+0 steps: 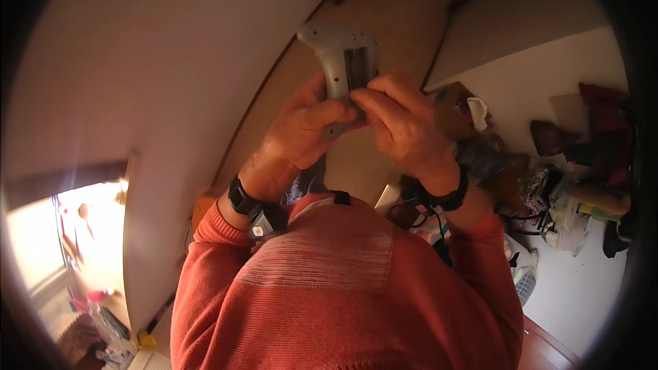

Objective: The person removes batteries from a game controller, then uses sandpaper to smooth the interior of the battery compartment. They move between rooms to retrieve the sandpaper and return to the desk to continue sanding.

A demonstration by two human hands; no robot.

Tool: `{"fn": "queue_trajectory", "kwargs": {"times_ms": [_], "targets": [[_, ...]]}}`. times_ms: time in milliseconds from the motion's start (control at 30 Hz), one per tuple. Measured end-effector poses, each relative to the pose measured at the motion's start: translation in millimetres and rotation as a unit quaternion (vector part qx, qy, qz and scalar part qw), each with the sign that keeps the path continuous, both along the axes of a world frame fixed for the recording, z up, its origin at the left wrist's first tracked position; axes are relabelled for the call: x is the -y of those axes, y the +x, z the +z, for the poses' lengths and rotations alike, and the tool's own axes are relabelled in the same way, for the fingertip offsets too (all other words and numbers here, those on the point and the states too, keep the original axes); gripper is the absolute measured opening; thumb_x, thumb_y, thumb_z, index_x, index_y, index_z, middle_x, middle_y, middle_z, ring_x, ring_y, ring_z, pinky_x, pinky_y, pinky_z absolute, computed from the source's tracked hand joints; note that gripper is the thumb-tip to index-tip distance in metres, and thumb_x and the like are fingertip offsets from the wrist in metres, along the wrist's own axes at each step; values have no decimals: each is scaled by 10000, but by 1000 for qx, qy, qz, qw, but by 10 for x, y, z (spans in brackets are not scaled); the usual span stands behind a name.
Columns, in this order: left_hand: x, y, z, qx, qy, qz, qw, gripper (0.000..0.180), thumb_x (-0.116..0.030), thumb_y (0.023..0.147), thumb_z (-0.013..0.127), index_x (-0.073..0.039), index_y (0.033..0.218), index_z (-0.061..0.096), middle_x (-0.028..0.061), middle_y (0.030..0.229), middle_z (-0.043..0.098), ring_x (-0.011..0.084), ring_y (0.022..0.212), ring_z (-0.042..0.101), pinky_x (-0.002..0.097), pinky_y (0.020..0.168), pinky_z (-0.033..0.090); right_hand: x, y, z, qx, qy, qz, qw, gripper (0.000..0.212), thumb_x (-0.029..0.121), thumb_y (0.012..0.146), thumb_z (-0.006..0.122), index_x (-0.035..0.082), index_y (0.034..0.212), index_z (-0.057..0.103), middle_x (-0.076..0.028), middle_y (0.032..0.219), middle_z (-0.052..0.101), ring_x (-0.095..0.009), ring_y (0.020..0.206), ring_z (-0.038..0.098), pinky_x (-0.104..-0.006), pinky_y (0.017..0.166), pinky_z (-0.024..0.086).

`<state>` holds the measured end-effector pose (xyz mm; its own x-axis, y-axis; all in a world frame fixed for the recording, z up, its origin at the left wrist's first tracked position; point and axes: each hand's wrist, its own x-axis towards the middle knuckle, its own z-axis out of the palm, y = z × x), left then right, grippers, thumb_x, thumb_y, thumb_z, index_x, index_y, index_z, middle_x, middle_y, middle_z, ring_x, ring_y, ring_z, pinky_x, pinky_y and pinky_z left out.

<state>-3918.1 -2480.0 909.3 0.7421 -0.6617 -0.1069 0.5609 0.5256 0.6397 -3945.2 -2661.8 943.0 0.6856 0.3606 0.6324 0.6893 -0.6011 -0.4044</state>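
Held up ahead of me is a light grey, pistol-shaped handheld device (334, 58) with small screw holes and a wide head at its upper left. A dark, narrow recess, like an uncovered battery compartment (356, 67), shows in its side. My left hand (301, 120) is closed around the lower grip, with the thumb across it. The fingers of my right hand (404, 120) are pinched together at the lower edge of the recess. Whatever may be between those fingertips is hidden. Both wrists wear dark bands.
A pale wall (171, 62) rises at the left, above a bright window-like opening (89, 226). Beyond the device stretches a brown floor (397, 20). Piled at the right are a cardboard box (449, 106), plastic bags (569, 212) and dark cloth-like items.
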Motion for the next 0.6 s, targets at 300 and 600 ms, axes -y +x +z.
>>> {"fn": "queue_trajectory", "kwargs": {"times_ms": [300, 600], "targets": [[1784, 2192, 118, -44, -16, -128, 991, 532, 11, 856, 575, -28, 1378, 480, 104, 1283, 577, 251, 1180, 600, 495, 1068, 513, 1675, 1798, 233, -35, 43, -147, 988, 74, -43, 871, 681, 3, 928, 692, -112, 855, 623, -288, 768, 635, -355, 676, 516], [3846, 4321, 216, -1, 13, -142, 990, 529, 40, 862, 547, -34, 1382, 488, 74, 1291, 582, 216, 1182, 591, 491, 1070, 512, 3856, 3691, 280, -117, 131, -132, 976, 118, -52, 867, 690, 11, 965, 710, -117, 850, 625, -258, 720, 603, -359, 621, 489]]}}
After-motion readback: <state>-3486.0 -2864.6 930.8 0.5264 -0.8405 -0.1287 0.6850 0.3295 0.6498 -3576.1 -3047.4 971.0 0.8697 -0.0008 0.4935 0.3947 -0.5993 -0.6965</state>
